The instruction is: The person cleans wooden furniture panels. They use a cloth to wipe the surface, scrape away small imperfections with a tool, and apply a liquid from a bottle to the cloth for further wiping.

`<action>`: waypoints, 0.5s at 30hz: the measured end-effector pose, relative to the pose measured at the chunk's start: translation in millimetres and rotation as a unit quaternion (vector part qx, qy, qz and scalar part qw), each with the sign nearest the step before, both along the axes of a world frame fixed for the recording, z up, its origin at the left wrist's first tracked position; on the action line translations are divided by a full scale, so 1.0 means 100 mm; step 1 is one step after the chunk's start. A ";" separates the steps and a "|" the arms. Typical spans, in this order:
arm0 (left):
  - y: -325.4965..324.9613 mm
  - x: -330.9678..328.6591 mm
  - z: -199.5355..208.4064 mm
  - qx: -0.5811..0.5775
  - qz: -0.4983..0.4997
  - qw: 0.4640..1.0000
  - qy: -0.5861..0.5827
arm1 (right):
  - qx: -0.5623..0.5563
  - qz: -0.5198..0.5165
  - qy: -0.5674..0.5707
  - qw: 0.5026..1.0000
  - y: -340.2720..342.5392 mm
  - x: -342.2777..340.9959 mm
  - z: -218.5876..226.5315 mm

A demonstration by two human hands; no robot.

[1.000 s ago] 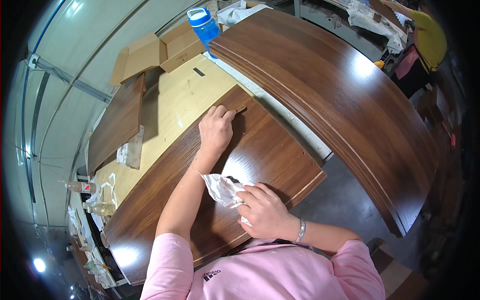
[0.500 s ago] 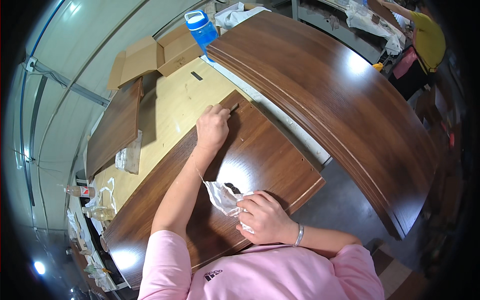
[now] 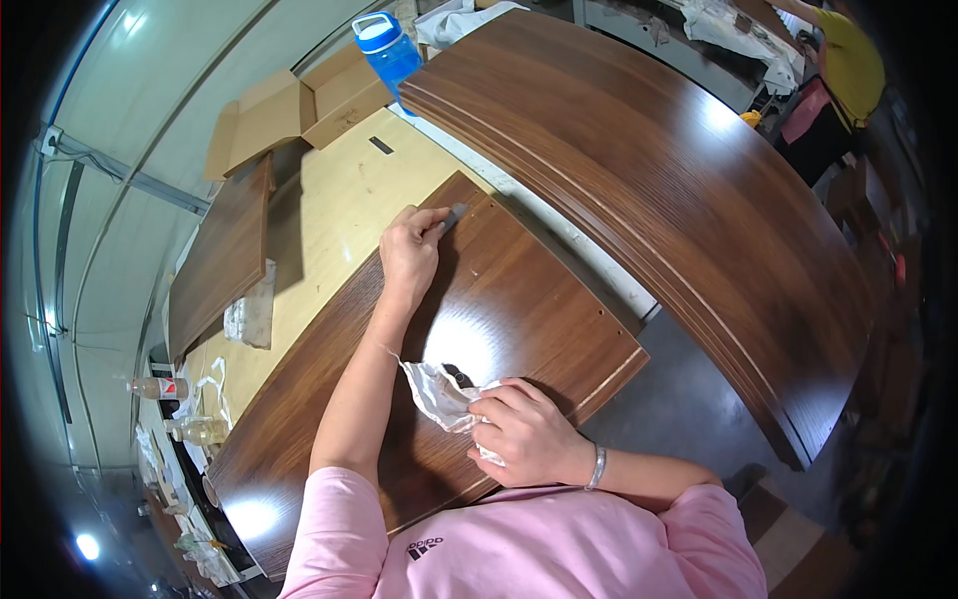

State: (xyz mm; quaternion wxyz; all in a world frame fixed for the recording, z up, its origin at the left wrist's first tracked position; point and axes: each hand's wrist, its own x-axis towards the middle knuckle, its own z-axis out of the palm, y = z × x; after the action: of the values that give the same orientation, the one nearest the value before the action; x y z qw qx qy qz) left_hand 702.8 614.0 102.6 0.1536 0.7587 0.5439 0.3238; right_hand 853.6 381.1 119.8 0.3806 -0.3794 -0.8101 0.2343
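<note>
The left hand (image 3: 409, 258) is pinching a small flat tool (image 3: 454, 217) near the far corner of the brown panel (image 3: 529, 275), seemingly for control close to the surface, while the right hand (image 3: 534, 435) is clutching a bunched white cloth (image 3: 437, 397) near the front edge.

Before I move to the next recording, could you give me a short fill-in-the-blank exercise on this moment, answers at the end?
1. The left hand is ____ from the person's body than the right hand.
2. The crumpled cloth is coloured ____.
3. A silvery band circles the ____ wrist.
4. Near the cardboard box, the bottle with a handle is ____.

Missing words: farther; white; right; blue.
</note>
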 end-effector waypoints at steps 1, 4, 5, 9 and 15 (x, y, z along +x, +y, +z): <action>-0.02 0.00 -0.03 0.010 -0.020 1.000 0.002 | -0.002 -0.001 0.000 1.000 0.01 0.00 0.00; -0.01 -0.02 -0.05 0.022 -0.045 0.999 0.002 | 0.014 -0.005 0.022 1.000 0.01 -0.01 0.01; -0.01 -0.03 -0.04 0.025 -0.050 0.998 -0.002 | 0.007 -0.004 0.009 1.000 0.01 -0.01 0.01; -0.09 -0.01 -0.04 0.013 -0.063 0.998 -0.008 | 0.002 -0.005 -0.007 1.000 0.00 0.00 -0.02; -0.10 0.03 -0.03 0.051 -0.003 0.999 0.019 | 0.002 -0.001 -0.011 1.000 0.01 0.00 0.02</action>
State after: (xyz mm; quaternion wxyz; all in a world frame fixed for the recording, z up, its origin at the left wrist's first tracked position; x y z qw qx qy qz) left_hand 706.3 604.5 99.2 0.1058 0.7732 0.5270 0.3364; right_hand 853.6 381.6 121.4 0.3732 -0.3819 -0.8142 0.2278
